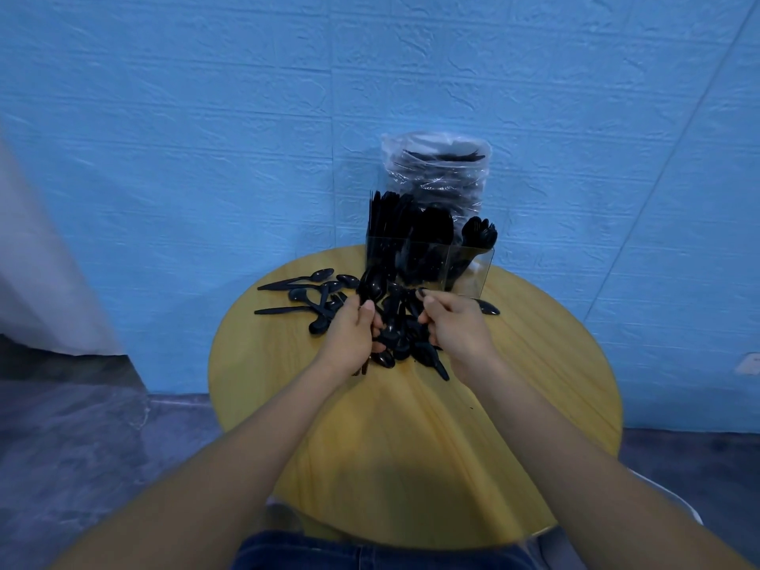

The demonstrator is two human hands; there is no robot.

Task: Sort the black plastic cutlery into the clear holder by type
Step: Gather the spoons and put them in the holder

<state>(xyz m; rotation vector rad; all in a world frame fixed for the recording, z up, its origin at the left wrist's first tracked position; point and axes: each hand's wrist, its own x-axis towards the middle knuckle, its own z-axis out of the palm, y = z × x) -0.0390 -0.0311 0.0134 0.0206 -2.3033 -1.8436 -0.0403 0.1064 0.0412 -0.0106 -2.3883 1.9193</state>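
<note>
Many spoons: loose black cutlery pile (395, 322) on round wooden table (514, 405)
Holder: clear holder (469, 269) behind pile, packed upright
Left hand (349, 335): grips spoons
Right hand (456, 322): fingers curled, pinching cutlery

Occluded / unclear bits
Pile (395, 327) partly hidden behind both hands; holder (427, 261) dividers unreadable; bagged stack (438, 170) contents blurred.

Plain room: blue textured wall (205, 117), round table (534, 384).

Round wooden table (534, 388); blue textured wall (205, 117) behind; grey floor (74, 446).
</note>
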